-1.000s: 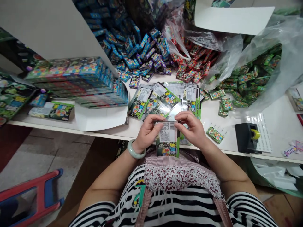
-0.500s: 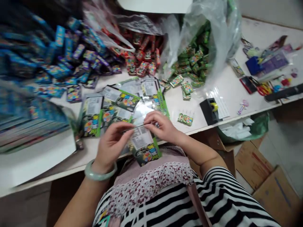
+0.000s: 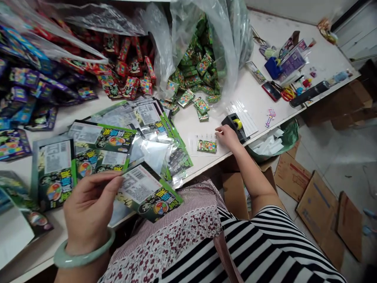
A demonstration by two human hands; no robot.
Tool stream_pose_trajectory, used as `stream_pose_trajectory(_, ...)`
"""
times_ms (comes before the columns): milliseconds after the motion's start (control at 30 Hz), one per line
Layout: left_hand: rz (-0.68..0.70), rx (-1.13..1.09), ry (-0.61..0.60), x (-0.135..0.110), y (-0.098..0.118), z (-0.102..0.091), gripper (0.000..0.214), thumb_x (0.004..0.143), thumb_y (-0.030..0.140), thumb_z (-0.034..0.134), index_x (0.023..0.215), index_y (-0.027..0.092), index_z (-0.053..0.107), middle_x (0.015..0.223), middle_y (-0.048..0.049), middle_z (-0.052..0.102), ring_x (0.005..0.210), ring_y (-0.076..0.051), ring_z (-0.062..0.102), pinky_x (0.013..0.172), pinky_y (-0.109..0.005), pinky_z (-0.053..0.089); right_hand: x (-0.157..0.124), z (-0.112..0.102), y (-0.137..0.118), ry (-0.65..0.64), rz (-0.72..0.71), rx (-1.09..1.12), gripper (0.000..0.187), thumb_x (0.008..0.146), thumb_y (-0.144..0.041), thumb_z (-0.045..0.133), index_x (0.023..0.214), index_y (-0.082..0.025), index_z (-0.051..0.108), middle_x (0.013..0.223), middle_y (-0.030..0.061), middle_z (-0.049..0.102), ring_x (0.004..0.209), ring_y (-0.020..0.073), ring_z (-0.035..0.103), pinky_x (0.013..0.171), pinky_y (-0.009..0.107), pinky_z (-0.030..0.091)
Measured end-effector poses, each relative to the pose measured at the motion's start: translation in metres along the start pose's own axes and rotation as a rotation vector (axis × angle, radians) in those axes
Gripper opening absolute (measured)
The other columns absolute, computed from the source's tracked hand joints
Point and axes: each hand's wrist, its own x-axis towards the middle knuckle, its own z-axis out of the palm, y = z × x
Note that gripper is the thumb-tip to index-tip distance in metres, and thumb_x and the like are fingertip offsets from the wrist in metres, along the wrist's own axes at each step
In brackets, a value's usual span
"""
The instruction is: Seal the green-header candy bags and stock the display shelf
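My left hand [image 3: 91, 200] pinches the upper left corner of a black-and-green printed packaging bag [image 3: 150, 192], which has a white barcode panel and hangs tilted above the table's front edge. To the right, my right hand [image 3: 229, 137] is at the table edge, thumb and fingertips together; whatever they hold is too small to make out. Beside those fingertips a small green candy packet [image 3: 206, 146] lies on a clear sheet with thin strips. The black tape dispenser [image 3: 235, 125] with yellow tape stands just behind my right hand. More printed bags [image 3: 103, 135] lie overlapping on the table left of centre.
Clear plastic bags at the back spill green packets [image 3: 203, 65] and red packets [image 3: 129, 68]. Purple and blue packets [image 3: 26, 84] pile up at the left. A phone [image 3: 271, 91] and scissors [image 3: 288, 94] lie at the right. Cardboard pieces [image 3: 318, 204] are on the floor.
My right hand has let go of the printed bag and moved right to the clear sheet by the tape dispenser. My left hand keeps the bag, now further left. The view has turned right.
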Motion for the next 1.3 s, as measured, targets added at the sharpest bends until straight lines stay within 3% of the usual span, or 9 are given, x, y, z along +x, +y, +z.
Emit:
stream_pose_trajectory(300,0.004,0.021,-0.003,0.001,0.004,0.003,0.015,0.064,0.022,0.081,0.075,0.025,0.071,0.081,0.0015,0.074,0.077,-0.018,0.068,0.072,-0.033,0.057,-0.014,0.012,-0.002,-0.029,-0.036,-0.051,0.017,0.089,-0.018,0.056,0.094,-0.015,0.072,0.106,0.0128,0.066,0.103,0.0243,0.057,0.092,0.034,0.041)
stream_pose_trajectory(433,0.053,0.023,-0.048,0.003,-0.004,0.002,0.014,0.068,0.024,0.081,0.077,0.024,0.07,0.083,0.0014,0.075,0.078,-0.018,0.069,0.072,-0.033,0.058,-0.026,-0.004,0.01,-0.096,-0.058,-0.015,0.011,0.086,-0.021,0.061,0.087,-0.018,0.071,0.094,0.0077,0.071,0.092,0.0212,0.062,0.084,0.032,0.044)
stream_pose_trajectory(567,0.147,0.013,-0.133,0.006,-0.008,0.007,0.012,0.077,0.03,0.077,0.082,0.024,0.068,0.086,0.0006,0.073,0.082,-0.018,0.068,0.074,-0.034,0.057,-0.037,-0.029,0.009,0.017,-0.082,0.13,0.014,0.087,-0.027,0.058,0.087,-0.017,0.068,0.093,0.0066,0.07,0.087,0.0189,0.061,0.082,0.032,0.046)
stream_pose_trajectory(667,0.271,0.023,-0.195,0.005,-0.006,0.012,0.011,0.086,0.033,0.07,0.089,0.023,0.067,0.086,-0.0004,0.069,0.08,-0.015,0.064,0.073,-0.031,0.054,-0.044,-0.04,-0.035,-0.034,-0.261,0.444,0.017,0.085,-0.035,0.062,0.083,-0.019,0.064,0.083,0.0025,0.066,0.077,0.0159,0.059,0.076,0.032,0.048)
stream_pose_trajectory(767,0.37,0.08,-0.247,0.002,-0.002,0.017,0.009,0.093,0.031,0.061,0.094,0.023,0.063,0.086,-0.0006,0.065,0.079,-0.014,0.061,0.072,-0.029,0.051,-0.053,-0.041,-0.109,-0.327,-0.562,0.658,0.018,0.087,-0.038,0.063,0.083,-0.02,0.062,0.082,0.0014,0.065,0.077,0.0145,0.058,0.076,0.031,0.049)
stream_pose_trajectory(867,0.405,0.13,-0.269,-0.001,0.004,0.017,0.008,0.096,0.029,0.056,0.096,0.023,0.06,0.086,-0.001,0.062,0.079,-0.015,0.06,0.071,-0.029,0.049,-0.058,-0.034,-0.177,-0.567,-0.798,0.679,0.016,0.089,-0.035,0.061,0.083,-0.02,0.062,0.082,0.0008,0.064,0.078,0.0137,0.058,0.077,0.03,0.048)
stream_pose_trajectory(933,0.406,0.147,-0.278,-0.002,0.007,0.015,0.008,0.097,0.029,0.054,0.097,0.023,0.058,0.086,-0.0012,0.061,0.079,-0.015,0.059,0.07,-0.028,0.048,-0.055,-0.025,-0.205,-0.625,-0.907,0.617,0.015,0.088,-0.032,0.062,0.08,-0.02,0.062,0.082,0.0003,0.062,0.081,0.0138,0.057,0.08,0.032,0.047)
stream_pose_trajectory(1033,0.401,0.134,-0.295,-0.002,0.01,0.011,0.008,0.098,0.029,0.052,0.096,0.023,0.057,0.087,-0.001,0.061,0.078,-0.015,0.057,0.07,-0.029,0.046,-0.046,-0.009,-0.224,-0.644,-0.944,0.514,0.014,0.085,-0.029,0.065,0.075,-0.019,0.062,0.081,0.0006,0.061,0.082,0.0144,0.056,0.081,0.033,0.046)
stream_pose_trajectory(1300,0.324,0.038,-0.278,0.0,0.006,0.011,0.022,0.1,0.041,0.047,0.093,0.023,0.057,0.082,-0.0005,0.057,0.074,-0.015,0.053,0.068,-0.03,0.044,-0.044,0.007,-0.235,-0.672,-0.812,0.381,0.013,0.084,-0.025,0.066,0.072,-0.018,0.063,0.069,-0.0018,0.061,0.068,0.0117,0.053,0.066,0.028,0.04)
